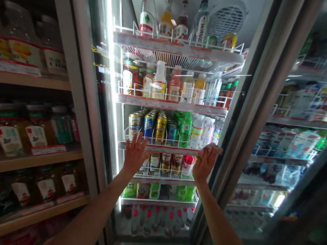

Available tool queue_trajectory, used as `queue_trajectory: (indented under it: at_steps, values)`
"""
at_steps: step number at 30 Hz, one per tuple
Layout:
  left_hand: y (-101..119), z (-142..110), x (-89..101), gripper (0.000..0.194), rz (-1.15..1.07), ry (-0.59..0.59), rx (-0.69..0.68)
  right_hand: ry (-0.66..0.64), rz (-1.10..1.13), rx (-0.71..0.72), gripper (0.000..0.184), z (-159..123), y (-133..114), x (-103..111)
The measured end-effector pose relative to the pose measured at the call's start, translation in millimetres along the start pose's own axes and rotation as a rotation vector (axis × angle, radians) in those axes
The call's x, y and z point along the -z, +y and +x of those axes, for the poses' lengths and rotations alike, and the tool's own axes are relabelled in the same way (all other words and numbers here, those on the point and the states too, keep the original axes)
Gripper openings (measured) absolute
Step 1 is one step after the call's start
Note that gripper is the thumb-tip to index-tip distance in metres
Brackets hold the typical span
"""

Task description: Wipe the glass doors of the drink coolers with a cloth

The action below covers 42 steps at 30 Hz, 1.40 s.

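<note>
My left hand point(135, 153) is open, its fingers spread, in front of a shelf of cans. It appears to lie flat on the glass door point(104, 64), which shows faint reflections at the left. A pale, crumpled cloth point(216, 148) is under my right hand point(205, 163), its edge sticking out past the fingers. That hand is held against the door near its right frame, level with the canned-drink shelf point(166, 149). Behind the left hand are a blue can point(149, 126) and a gold can point(161, 127). Green bottles point(184, 127) stand between the two hands.
Shelves of bottled drinks point(175, 83) rise above the hands, with a round fan grille point(227, 20) at the top. A metal door frame point(258, 95) runs along the right, beside another cooler point(283, 146). Wooden shelves point(41, 160) with jars stand at the left.
</note>
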<state>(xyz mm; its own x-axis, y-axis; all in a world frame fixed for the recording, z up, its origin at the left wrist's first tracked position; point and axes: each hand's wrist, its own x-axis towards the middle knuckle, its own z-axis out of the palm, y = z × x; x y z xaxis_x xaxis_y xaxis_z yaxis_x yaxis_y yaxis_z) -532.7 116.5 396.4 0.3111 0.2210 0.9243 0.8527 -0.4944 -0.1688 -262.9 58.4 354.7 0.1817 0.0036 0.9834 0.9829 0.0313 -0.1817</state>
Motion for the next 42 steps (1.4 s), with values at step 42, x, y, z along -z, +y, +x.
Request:
queue_trajectory:
  at_steps: [42]
  values:
    - [-19,-23,8.1,0.055,-0.015,-0.035,-0.034,-0.301,0.072,0.343,0.057,-11,-103,-25]
